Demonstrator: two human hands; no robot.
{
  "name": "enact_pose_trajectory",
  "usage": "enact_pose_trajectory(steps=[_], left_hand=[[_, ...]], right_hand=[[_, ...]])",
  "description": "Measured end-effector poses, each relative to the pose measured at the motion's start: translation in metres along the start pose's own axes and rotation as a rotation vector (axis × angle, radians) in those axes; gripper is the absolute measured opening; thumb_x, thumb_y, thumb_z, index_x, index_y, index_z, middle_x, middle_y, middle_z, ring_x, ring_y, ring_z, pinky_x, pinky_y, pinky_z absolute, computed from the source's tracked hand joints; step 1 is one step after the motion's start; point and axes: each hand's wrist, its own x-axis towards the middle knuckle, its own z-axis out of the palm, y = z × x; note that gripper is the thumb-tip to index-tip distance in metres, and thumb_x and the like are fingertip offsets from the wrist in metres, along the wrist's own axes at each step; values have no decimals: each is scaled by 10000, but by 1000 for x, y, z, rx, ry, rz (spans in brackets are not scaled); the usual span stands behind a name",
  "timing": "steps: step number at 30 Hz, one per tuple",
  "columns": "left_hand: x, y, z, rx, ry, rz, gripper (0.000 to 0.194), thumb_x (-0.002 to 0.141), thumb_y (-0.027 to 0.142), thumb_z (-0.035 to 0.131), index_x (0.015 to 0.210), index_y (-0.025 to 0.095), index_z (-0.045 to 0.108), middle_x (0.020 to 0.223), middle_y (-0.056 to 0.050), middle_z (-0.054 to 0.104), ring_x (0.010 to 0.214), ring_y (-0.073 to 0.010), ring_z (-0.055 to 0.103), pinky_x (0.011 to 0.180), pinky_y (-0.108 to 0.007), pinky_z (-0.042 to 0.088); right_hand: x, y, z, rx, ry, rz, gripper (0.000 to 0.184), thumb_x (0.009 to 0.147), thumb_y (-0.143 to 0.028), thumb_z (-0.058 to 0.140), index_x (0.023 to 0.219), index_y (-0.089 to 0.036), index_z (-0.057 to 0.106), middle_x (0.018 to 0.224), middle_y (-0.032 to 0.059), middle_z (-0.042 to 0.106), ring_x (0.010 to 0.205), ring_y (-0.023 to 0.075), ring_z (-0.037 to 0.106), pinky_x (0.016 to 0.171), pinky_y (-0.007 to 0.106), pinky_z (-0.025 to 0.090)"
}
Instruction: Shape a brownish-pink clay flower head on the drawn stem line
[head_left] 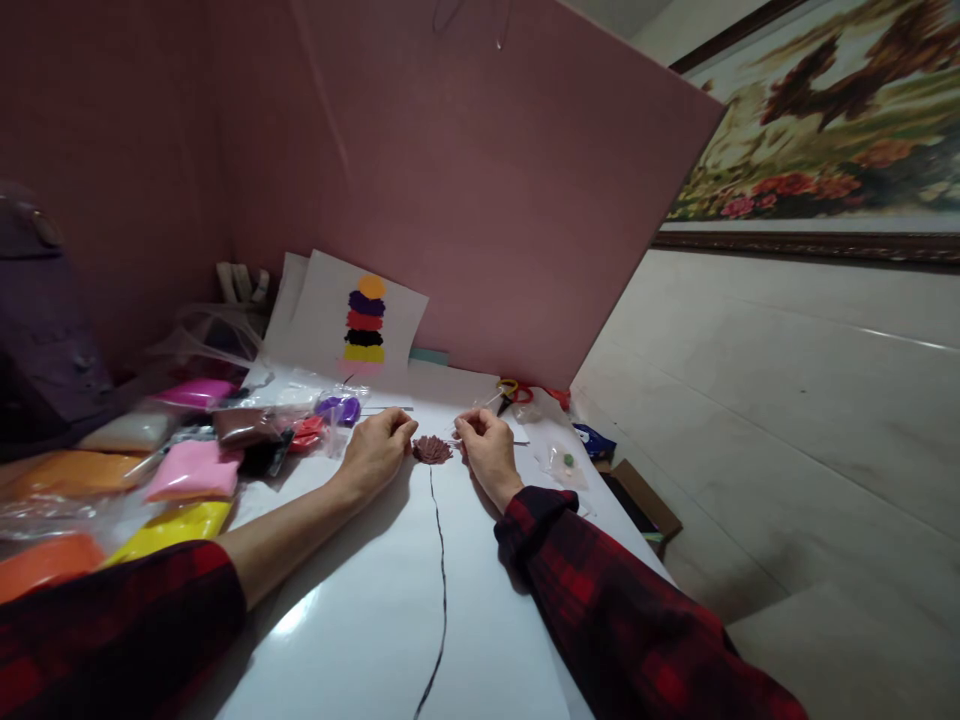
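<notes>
A small brown clay flower shape [432, 449] lies on the white sheet [390, 600] at the top of a thin black line [441, 570]. My left hand [377, 449] rests curled beside the flower's left edge, fingertips touching it. My right hand [486, 445] is curled on the right side, its fingers pinched around a thin tool or pick that I can barely make out, pointing toward the flower. Both sleeves are red and black plaid.
Bags of coloured clay in pink [193, 470], yellow [176, 525], orange [45, 565], white and brown lie at left. A paper with stacked coloured blobs [365, 320] leans on the pink board [487, 200]. Scissors [512, 392] lie behind. The table's right edge drops to a tiled floor.
</notes>
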Motion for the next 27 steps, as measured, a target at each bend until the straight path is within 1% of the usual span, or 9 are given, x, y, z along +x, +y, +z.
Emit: enact_pose_trajectory(steps=[3, 7, 10, 11, 15, 21, 24, 27], left_hand=[[1, -2, 1, -20, 9, 2, 133, 768, 273, 480, 712, 209, 583, 663, -12, 633, 688, -187, 586, 686, -300, 422], [1, -2, 1, -50, 45, -28, 101, 720, 229, 539, 778, 183, 609, 785, -46, 672, 767, -195, 613, 726, -306, 446], [0, 1, 0, -62, 53, -49, 76, 710, 251, 561, 716, 186, 600, 716, -23, 648, 718, -187, 594, 681, -295, 432], [0, 3, -1, -62, 53, -51, 98, 721, 275, 556, 683, 191, 589, 671, -11, 626, 685, -182, 579, 654, -292, 418], [-2, 6, -3, -53, 57, -18, 294, 790, 407, 491, 575, 209, 517, 543, 18, 525, 582, -166, 505, 594, -294, 358], [-3, 7, -4, -63, 35, 3, 484, 812, 575, 401, 490, 219, 466, 497, 2, 496, 531, -166, 462, 576, -302, 329], [-4, 7, -4, -68, 30, 18, 525, 814, 607, 370, 465, 223, 448, 478, 2, 478, 519, -164, 449, 571, -301, 325], [-3, 5, -3, -82, 38, 5, 465, 797, 579, 414, 500, 222, 453, 486, 15, 472, 521, -161, 444, 561, -292, 322]], right_hand=[[0, 2, -1, -22, 14, -28, 172, 730, -348, 580, 739, -177, 598, 557, -15, 602, 427, 117, 493, 417, 227, 393], [1, 3, -1, -44, 30, -52, 166, 734, -343, 576, 730, -179, 604, 555, -11, 609, 482, 136, 538, 462, 235, 412], [1, 3, -1, -52, 42, -59, 153, 732, -330, 575, 729, -180, 607, 556, -8, 613, 517, 149, 562, 485, 242, 426], [1, 3, -1, -55, 47, -59, 150, 730, -327, 573, 725, -181, 606, 556, -7, 613, 525, 152, 566, 490, 244, 428], [1, 2, -2, -65, 56, -55, 148, 727, -326, 564, 709, -183, 600, 547, -10, 603, 535, 154, 562, 501, 246, 427], [2, 4, -1, -51, 51, -53, 151, 715, -320, 572, 704, -174, 607, 534, -19, 593, 518, 138, 538, 502, 239, 415], [2, 5, 0, -37, 39, -55, 153, 713, -322, 577, 703, -174, 613, 532, -19, 592, 516, 138, 537, 497, 239, 413], [2, 5, 0, -24, 35, -53, 155, 711, -327, 586, 702, -176, 615, 528, -21, 592, 516, 139, 541, 500, 240, 414]])
